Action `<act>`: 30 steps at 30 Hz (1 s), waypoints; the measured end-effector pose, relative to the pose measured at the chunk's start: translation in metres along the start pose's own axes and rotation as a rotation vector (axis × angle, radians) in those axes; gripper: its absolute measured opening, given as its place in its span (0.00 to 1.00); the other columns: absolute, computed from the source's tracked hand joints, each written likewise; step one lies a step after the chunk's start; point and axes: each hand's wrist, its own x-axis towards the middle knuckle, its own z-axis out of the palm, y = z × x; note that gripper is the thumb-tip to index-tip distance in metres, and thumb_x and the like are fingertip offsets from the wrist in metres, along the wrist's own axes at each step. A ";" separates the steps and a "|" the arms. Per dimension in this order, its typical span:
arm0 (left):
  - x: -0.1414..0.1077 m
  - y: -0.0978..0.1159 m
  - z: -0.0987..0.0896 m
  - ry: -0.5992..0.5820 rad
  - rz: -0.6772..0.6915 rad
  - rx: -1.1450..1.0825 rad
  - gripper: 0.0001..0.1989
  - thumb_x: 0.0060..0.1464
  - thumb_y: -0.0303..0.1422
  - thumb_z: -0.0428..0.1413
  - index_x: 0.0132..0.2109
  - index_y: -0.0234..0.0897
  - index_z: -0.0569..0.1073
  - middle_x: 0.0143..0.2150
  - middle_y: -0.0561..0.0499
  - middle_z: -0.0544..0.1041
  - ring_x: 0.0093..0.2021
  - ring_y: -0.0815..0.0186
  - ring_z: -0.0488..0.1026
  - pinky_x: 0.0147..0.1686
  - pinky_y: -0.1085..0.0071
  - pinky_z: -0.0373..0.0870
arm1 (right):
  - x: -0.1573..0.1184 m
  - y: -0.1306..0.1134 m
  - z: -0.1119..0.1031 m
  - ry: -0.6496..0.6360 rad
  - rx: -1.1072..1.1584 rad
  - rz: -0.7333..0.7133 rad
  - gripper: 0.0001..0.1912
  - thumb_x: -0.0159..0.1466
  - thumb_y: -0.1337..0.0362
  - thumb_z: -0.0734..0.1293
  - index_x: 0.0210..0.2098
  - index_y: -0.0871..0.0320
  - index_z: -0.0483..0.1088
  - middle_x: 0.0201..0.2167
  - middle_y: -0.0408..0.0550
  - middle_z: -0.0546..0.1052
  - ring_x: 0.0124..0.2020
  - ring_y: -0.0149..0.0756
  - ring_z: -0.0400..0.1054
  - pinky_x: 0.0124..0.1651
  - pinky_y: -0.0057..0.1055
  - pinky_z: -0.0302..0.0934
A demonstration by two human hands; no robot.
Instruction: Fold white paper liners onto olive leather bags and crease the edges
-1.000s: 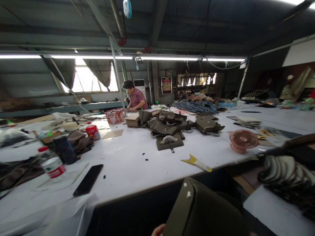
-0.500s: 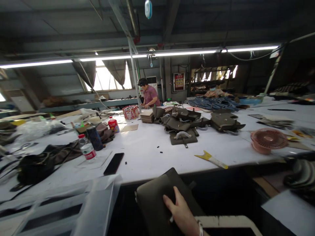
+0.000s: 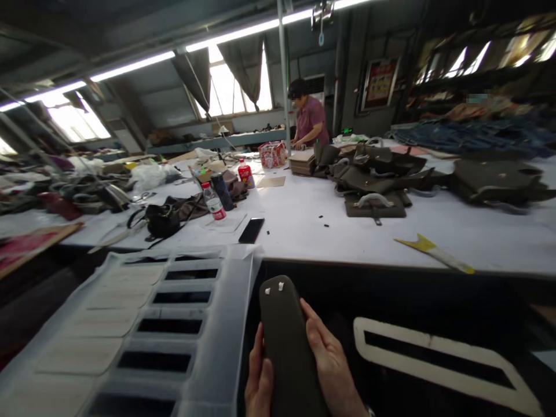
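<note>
A dark olive bag [image 3: 286,347], apparently leather, is held upright in front of me with a narrow, rounded side facing me. Two small white bits show near the top of that side. My left hand [image 3: 259,376] grips its left edge, thumb on the near side. Along the right edge, my right hand [image 3: 330,353] has its fingers closed round the bag. The lower part of the bag runs out of view. Similar olive bags [image 3: 369,174] with wrapped handles lie piled on the white table [image 3: 304,243] ahead.
A translucent plastic crate [image 3: 226,324] with slots and pale sheets stands at left. A cream slotted frame [image 3: 434,347] is at lower right. On the table lie a phone [image 3: 251,230], a bottle [image 3: 214,202] and a yellow-ended tool [image 3: 434,253]. A co-worker [image 3: 309,119] stands beyond.
My left hand has come into view and taken hold of the bag. The bag has turned from its broad face to a narrow side. My view has swung left and down.
</note>
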 end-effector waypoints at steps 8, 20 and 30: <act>-0.010 -0.014 0.000 0.064 0.225 0.187 0.29 0.57 0.52 0.56 0.60 0.42 0.73 0.60 0.46 0.71 0.62 0.56 0.67 0.60 0.67 0.65 | -0.026 -0.016 -0.011 -0.113 -0.357 -0.015 0.33 0.67 0.47 0.63 0.66 0.57 0.62 0.59 0.54 0.72 0.60 0.49 0.66 0.62 0.44 0.63; -0.013 -0.021 0.020 -0.019 0.104 0.058 0.28 0.50 0.50 0.64 0.55 0.43 0.76 0.54 0.49 0.74 0.52 0.59 0.74 0.50 0.72 0.70 | -0.041 -0.016 -0.025 -0.105 -0.277 -0.060 0.27 0.71 0.49 0.58 0.63 0.59 0.64 0.52 0.56 0.77 0.48 0.45 0.75 0.47 0.32 0.71; -0.014 0.016 0.050 -0.189 0.153 0.117 0.30 0.51 0.45 0.64 0.59 0.39 0.73 0.49 0.44 0.78 0.49 0.56 0.77 0.49 0.66 0.74 | -0.024 -0.028 -0.042 0.034 -0.352 -0.058 0.26 0.70 0.46 0.59 0.62 0.52 0.62 0.53 0.52 0.76 0.51 0.44 0.72 0.50 0.35 0.69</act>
